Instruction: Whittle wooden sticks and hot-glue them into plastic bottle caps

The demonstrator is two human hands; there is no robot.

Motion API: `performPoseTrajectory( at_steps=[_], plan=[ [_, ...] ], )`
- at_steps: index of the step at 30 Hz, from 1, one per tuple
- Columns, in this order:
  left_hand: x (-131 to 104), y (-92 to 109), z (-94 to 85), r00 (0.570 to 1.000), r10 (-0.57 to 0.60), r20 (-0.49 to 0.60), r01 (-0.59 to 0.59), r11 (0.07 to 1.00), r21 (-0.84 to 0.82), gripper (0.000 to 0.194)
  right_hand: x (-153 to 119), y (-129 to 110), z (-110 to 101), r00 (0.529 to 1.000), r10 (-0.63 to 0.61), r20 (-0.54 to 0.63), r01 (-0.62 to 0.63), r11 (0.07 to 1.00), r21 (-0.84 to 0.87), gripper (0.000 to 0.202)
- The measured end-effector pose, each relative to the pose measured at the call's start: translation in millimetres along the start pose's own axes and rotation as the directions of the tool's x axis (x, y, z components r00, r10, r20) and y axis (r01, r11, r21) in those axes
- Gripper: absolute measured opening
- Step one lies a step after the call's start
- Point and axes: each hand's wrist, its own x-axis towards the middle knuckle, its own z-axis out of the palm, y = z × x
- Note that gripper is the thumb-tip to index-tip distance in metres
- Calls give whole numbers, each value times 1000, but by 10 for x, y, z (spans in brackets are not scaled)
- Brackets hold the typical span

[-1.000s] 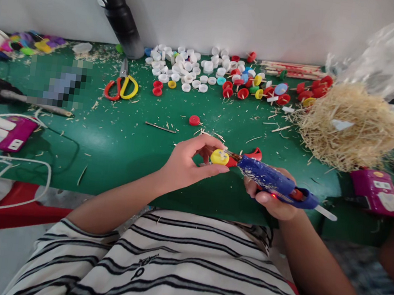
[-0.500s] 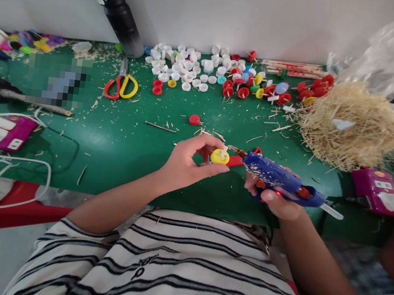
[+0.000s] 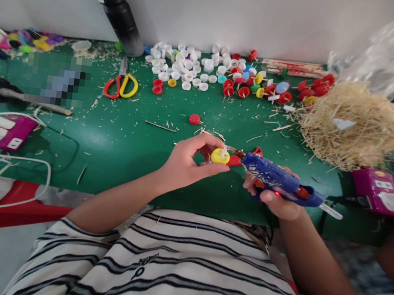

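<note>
Between the thumb and fingers of my left hand (image 3: 191,162) is a yellow bottle cap (image 3: 220,156) with a small whitish piece standing on it. My right hand (image 3: 276,201) grips a blue glue gun (image 3: 271,173), its metal nozzle touching or very close to that whitish piece. A clear glue stick (image 3: 331,211) sticks out of the gun's rear, and a small red light glows on its side. Just behind the yellow cap lies a red-handled tool (image 3: 234,160), partly hidden. One red cap (image 3: 194,119) rests on the green table (image 3: 128,146) beyond my hands.
White caps (image 3: 189,65), coloured caps on sticks (image 3: 244,92), and a black bottle (image 3: 121,18) line the back. Scissors (image 3: 122,81) and a metal rod (image 3: 160,126) lie left. Wood shavings (image 3: 354,126) and a purple box (image 3: 380,191) are right. White cables (image 3: 48,177) loop at left.
The glue gun has shifted slightly left, bringing its nozzle closer to the whitish piece on the yellow cap. My left hand has barely moved.
</note>
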Motion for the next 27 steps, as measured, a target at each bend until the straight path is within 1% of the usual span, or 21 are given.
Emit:
performPoseTrajectory(
  at_steps=[14, 19, 27],
  plan=[
    [5, -14, 10, 1000, 17, 7, -17, 1000, -20, 37, 29, -14, 17, 999, -36, 22, 36, 999, -5, 20],
    [7, 3, 9, 1000, 3, 10, -3, 1000, -24, 37, 31, -5, 18, 999, -38, 13, 38, 999, -6, 21],
    [5, -17, 17, 1000, 25, 9, -25, 999, -26, 37, 44, -14, 3, 996, -61, 64, 62, 998, -15, 19]
  ],
)
